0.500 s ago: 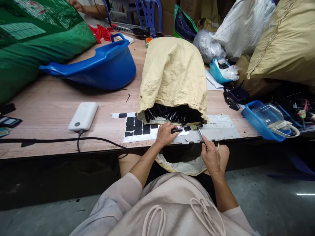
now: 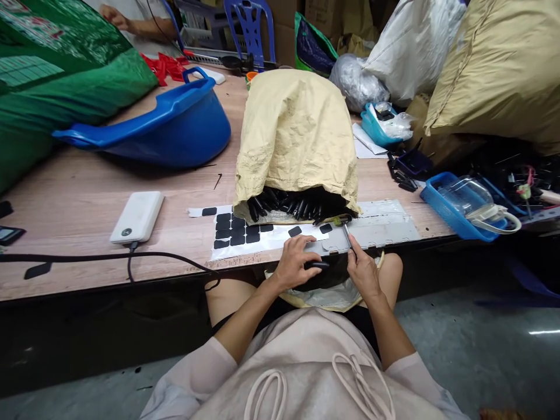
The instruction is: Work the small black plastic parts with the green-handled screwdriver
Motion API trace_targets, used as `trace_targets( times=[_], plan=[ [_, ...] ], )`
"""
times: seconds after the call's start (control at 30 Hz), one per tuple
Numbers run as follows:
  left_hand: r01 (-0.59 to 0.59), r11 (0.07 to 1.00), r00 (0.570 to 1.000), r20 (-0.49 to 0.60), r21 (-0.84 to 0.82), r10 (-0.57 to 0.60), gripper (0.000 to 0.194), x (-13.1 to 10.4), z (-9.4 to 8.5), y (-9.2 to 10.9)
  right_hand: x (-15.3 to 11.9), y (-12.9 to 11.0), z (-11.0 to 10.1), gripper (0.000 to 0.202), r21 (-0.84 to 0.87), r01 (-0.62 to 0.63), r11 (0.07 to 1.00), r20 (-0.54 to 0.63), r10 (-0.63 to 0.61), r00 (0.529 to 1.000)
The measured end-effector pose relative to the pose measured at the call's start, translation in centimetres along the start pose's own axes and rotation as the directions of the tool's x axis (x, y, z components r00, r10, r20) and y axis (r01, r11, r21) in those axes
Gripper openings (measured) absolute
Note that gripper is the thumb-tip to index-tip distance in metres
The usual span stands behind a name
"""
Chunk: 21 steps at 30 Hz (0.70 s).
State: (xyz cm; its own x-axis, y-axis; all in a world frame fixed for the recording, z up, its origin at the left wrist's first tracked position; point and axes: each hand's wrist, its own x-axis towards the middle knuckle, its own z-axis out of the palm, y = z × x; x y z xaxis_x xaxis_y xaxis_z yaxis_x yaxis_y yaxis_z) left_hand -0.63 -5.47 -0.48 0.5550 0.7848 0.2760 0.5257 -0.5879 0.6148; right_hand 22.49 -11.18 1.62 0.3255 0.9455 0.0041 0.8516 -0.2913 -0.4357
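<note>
left hand (image 2: 298,263): fingers spread near the edge of the pale wood-grain desk (image 2: 184,219); a slim, glossy black piece (image 2: 322,265) sits by the thumb at the hand's 3 o'clock, above an open beige sack with pale lining (image 2: 335,297); grip on it cannot be told. right hand (image 2: 364,273): fingers clenched round a small hammer with silver handle (image 2: 347,234), head toward 11 o'clock. large beige sack (image 2: 297,128) at 12 o'clock, its mouth showing slender black pieces (image 2: 301,203). black rounded-square patches (image 2: 237,230) on a white sheet (image 2: 280,236) at the left hand's 10 o'clock.

- Pale wood-grain surface (image 2: 181,179)
- Blue plastic chair (image 2: 250,24) beyond its far edge
- Brown cardboard boxes (image 2: 322,18) beside the chair
- Grey floor (image 2: 441,344), with a bright light streak (image 2: 545,332)
</note>
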Motion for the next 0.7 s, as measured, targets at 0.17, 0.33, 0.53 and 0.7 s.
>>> trace_targets(
  times=[0.17,0.33,0.53,0.7],
  plan=[
    [-0.055,0.974,0.998,0.053,0.221,0.045,0.02,-2.0,2.7,1.2,0.0,-0.1,0.2,0.054,-0.012,-0.002,1.0,0.001,0.002,1.0],
    [-0.032,0.959,0.999,-0.03,0.282,0.042,0.028,-2.5,4.0,2.0,-0.1,-0.4,0.1,0.055,-0.018,0.006,1.0,0.015,-0.006,1.0],
    [0.248,0.962,0.873,-0.456,0.113,-0.172,0.014,0.3,1.7,0.9,-0.1,-0.7,-0.1,0.055,-0.03,-0.014,0.999,0.03,0.015,0.999],
    [0.512,0.858,0.748,-0.511,0.041,-0.422,0.02,4.2,-0.8,-2.8,-0.1,-0.8,-0.1,0.055,-0.041,-0.03,0.999,0.052,0.032,0.998]
  ],
)
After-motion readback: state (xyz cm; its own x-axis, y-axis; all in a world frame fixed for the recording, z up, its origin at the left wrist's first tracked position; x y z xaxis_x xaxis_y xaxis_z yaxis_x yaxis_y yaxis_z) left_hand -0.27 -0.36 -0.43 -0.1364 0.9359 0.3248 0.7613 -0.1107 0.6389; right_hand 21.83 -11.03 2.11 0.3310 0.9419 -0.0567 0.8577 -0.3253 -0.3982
